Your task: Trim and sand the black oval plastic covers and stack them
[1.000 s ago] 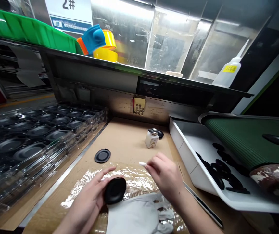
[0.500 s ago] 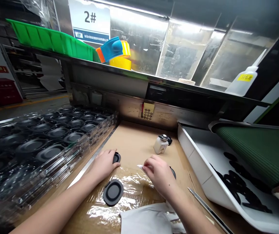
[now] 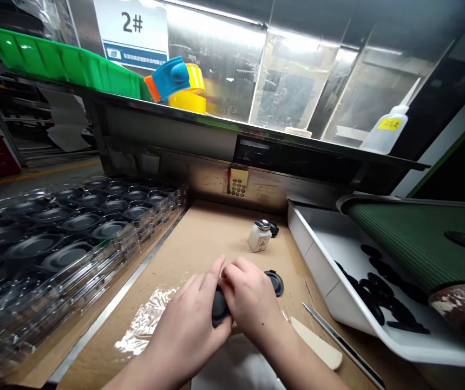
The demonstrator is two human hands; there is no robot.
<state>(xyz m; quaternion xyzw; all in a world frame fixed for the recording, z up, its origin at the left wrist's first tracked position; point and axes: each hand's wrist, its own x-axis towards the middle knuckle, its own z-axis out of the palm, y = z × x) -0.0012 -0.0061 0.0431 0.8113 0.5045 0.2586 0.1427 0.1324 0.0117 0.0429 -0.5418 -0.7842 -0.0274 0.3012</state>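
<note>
My left hand (image 3: 187, 325) is closed on a black round plastic part (image 3: 219, 309), its thumb along the near edge. My right hand (image 3: 250, 298) meets it, fingertips pinched at the part's upper edge; whatever sits in that pinch is hidden. Just beyond my right hand lies another black round part (image 3: 273, 283), flat on the brown cardboard (image 3: 208, 230). A small white pump bottle (image 3: 260, 236) with a metal top stands farther back. White cloth (image 3: 236, 365) lies beneath my wrists.
Clear trays (image 3: 135, 246) of black round parts fill the left. A white bin (image 3: 317, 260) with loose black parts stands right, near a green conveyor belt (image 3: 414, 238). A long metal tool (image 3: 341, 344) and beige flat piece (image 3: 317, 346) lie right of my forearm.
My hands have come together, the left bringing a black round part to the right. The small white tip in my right fingers is now hidden. The view has shifted.
</note>
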